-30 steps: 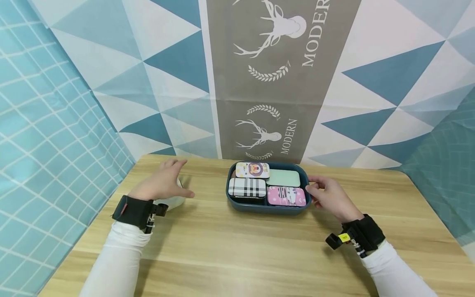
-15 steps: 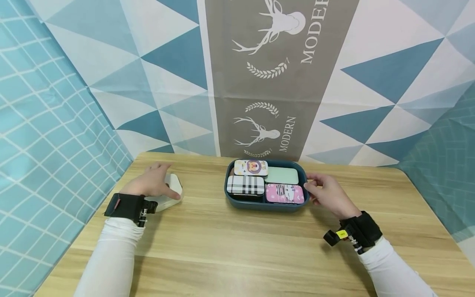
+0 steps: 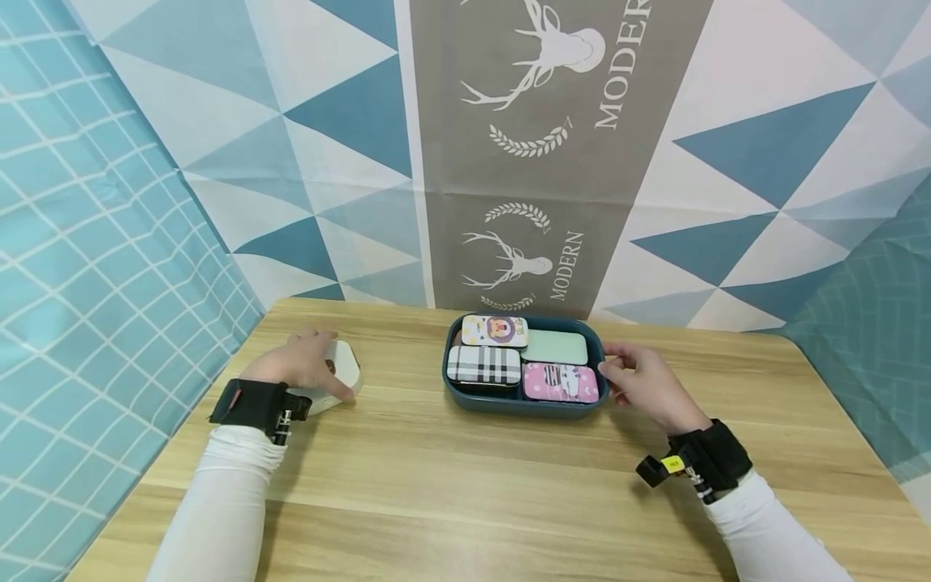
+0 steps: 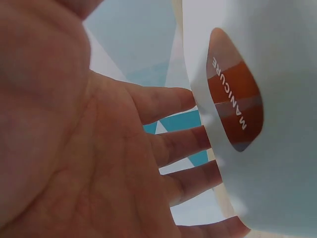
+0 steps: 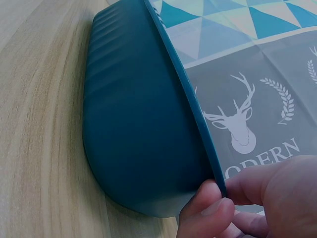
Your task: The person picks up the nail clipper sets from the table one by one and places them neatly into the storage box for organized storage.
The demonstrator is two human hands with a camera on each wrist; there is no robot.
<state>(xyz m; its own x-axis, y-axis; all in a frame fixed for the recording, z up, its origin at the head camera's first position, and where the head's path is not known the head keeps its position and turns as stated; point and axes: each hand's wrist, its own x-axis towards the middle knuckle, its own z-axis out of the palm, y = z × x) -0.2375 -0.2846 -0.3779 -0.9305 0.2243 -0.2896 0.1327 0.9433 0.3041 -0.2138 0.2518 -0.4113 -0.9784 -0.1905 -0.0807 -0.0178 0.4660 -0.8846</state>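
Note:
A white rounded case (image 3: 346, 364) lies on the table at the left, with a brown label reading MANICURE (image 4: 235, 94) in the left wrist view. My left hand (image 3: 301, 364) spans it, thumb at the near side and fingertips against its far edge; part of the case is hidden under the hand. To the right, my right hand (image 3: 643, 384) pinches the right end of a dark blue oval basket (image 3: 524, 406) by its rim, thumb and fingers on either side of the wall. Inside it are a lion tin (image 3: 494, 331), a plaid tin (image 3: 484, 365), a pink cat tin (image 3: 561, 382) and a pale green tin (image 3: 555, 347).
The wood-grain table (image 3: 451, 485) runs up to a patterned back cloth (image 3: 349, 162) with deer prints. Blue tiled cloth (image 3: 109, 267) borders the left side, and a teal cloth (image 3: 873, 323) hangs at the right.
My left hand has come down and left onto the white case, its thumb and fingers closing in on the edges. The right hand keeps its hold on the basket, which stays put.

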